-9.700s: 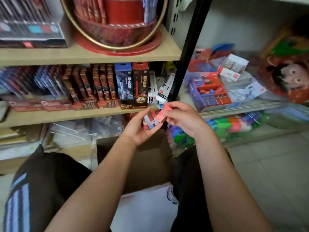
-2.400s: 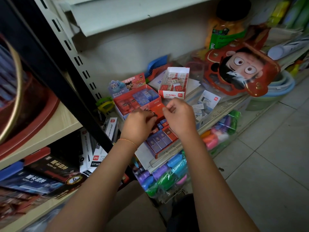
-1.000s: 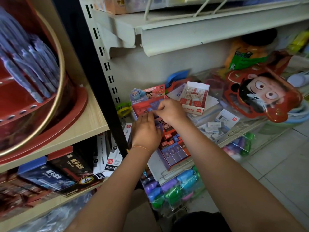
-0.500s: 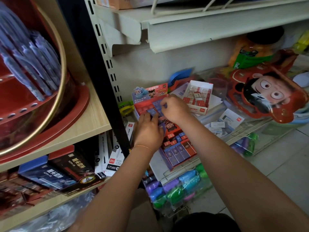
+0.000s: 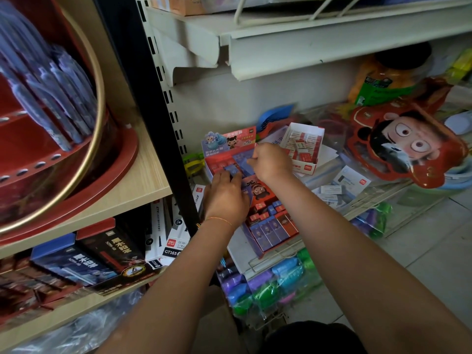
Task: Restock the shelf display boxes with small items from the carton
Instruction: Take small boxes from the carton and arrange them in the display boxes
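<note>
We're in close on the wire shelf (image 5: 288, 254) now, both arms reaching forward. Our right hand (image 5: 272, 162) sits over the back display box (image 5: 229, 154), the red one with cartoon figures on its header card, and its fingers are curled in tight; they seem to pinch a small bluish item (image 5: 244, 163) at the box's top edge, though blur makes that hard to call. Our left hand (image 5: 226, 198) lies flat, fingers straight and close together, pressing down on the blue packets in that same box, an orange thread around its wrist. Just in front, touching it, a second red display box (image 5: 272, 226) shows rows of small blue and red packets standing upright. Beside the right hand, a white box (image 5: 304, 146) of red-and-white packets sits tilted. Off to the right leans a big red cartoon-face pack (image 5: 406, 146). Left of the black upright (image 5: 143, 103), a wooden shelf (image 5: 143, 185) carries a round red stand (image 5: 63, 139).
</note>
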Tool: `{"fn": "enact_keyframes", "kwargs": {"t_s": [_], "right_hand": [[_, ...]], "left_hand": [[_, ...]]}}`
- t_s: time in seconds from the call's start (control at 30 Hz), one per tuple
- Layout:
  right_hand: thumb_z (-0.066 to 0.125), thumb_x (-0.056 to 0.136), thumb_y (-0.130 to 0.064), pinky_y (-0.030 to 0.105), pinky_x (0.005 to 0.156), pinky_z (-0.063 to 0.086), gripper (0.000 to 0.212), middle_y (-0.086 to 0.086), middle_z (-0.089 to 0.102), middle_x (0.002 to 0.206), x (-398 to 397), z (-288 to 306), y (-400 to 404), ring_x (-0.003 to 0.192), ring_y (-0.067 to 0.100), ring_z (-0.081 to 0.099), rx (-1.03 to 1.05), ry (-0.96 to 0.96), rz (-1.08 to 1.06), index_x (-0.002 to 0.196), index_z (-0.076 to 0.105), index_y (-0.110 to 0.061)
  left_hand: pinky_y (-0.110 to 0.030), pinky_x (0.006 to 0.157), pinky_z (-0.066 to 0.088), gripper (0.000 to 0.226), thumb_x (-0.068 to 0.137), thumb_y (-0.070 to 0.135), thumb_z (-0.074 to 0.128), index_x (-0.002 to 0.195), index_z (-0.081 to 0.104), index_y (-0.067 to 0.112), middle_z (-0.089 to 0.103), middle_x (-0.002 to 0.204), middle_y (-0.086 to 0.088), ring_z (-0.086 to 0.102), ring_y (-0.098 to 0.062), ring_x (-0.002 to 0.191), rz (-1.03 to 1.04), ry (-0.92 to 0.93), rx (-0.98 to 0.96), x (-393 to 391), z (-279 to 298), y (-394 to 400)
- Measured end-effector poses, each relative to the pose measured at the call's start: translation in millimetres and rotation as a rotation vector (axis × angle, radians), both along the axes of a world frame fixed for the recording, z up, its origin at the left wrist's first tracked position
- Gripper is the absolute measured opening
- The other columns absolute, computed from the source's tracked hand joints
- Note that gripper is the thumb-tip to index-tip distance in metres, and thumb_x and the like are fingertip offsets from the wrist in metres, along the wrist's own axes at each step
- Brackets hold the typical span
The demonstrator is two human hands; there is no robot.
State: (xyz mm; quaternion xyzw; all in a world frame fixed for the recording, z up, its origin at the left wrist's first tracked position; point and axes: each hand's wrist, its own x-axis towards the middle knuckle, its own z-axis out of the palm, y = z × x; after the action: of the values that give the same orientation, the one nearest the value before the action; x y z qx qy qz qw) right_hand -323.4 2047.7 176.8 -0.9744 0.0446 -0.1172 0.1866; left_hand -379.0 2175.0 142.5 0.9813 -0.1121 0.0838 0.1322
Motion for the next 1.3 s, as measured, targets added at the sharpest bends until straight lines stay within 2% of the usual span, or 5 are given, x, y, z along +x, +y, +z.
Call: {"fn": "enact_keyframes", "kwargs": {"t_s": [0.3, 0.67, 0.9, 1.03, 1.3], "right_hand": [[0.064, 0.089, -0.032, 0.028, 0.061, 0.035, 0.038, -0.002, 0.043, 0.060, -5.9, 3.6, 6.0, 0.067, 0.024, 0.052, -0.020, 0.107, 0.061, 0.060, 0.045, -0.017], [0.054, 0.091, -0.008, 0.033, 0.068, 0.041, 0.029, 0.008, 0.056, 0.118, -13.2, 3.5, -9.6, 0.102, 0.030, 0.061, -0.387, 0.130, 0.035, 0.119, 0.062, -0.013], [0.051, 0.094, -0.011, 0.031, 0.076, 0.045, 0.030, 0.006, 0.058, 0.124, -19.6, -6.5, -6.0, 0.109, 0.029, 0.061, -0.158, 0.064, 0.123, 0.119, 0.066, -0.017], [0.047, 0.095, -0.010, 0.033, 0.093, 0.048, 0.039, 0.004, 0.060, 0.132, -29.9, -2.4, -18.3, 0.116, 0.026, 0.058, 0.117, 0.030, 0.101, 0.128, 0.064, -0.021], [0.054, 0.094, -0.012, 0.027, 0.069, 0.046, 0.024, -0.005, 0.071, 0.093, -87.6, -26.4, -31.9, 0.082, 0.015, 0.063, 0.746, -0.256, -0.290, 0.086, 0.072, -0.024]], "left_hand": [[-0.041, 0.099, 0.040, 0.050, 0.093, 0.030, 0.051, 0.140, 0.049, 0.013, 0.050, 0.133, -0.011, 0.037, -0.029, 0.129, -0.010, 0.007, -0.003, -0.8, 0.9, -1.3], [-0.040, 0.101, 0.030, 0.043, 0.094, 0.037, 0.046, 0.131, 0.050, 0.016, 0.049, 0.133, -0.008, 0.038, -0.028, 0.126, 0.022, 0.000, 0.134, 0.5, 13.7, -12.3], [-0.040, 0.101, 0.034, 0.058, 0.095, 0.039, 0.043, 0.149, 0.033, 0.019, 0.044, 0.142, -0.009, 0.033, -0.028, 0.133, -0.006, -0.015, 0.105, -1.1, 7.0, -6.4], [-0.046, 0.092, 0.042, 0.056, 0.084, 0.032, 0.050, 0.134, 0.055, 0.007, 0.058, 0.116, -0.025, 0.050, -0.042, 0.111, -0.064, -0.043, -0.004, -2.2, 3.4, -5.9], [-0.037, 0.110, 0.028, 0.060, 0.090, 0.026, 0.057, 0.145, 0.040, 0.011, 0.040, 0.144, -0.018, 0.036, -0.034, 0.132, -0.171, 0.009, -0.126, 7.8, 8.3, -29.1]]}}
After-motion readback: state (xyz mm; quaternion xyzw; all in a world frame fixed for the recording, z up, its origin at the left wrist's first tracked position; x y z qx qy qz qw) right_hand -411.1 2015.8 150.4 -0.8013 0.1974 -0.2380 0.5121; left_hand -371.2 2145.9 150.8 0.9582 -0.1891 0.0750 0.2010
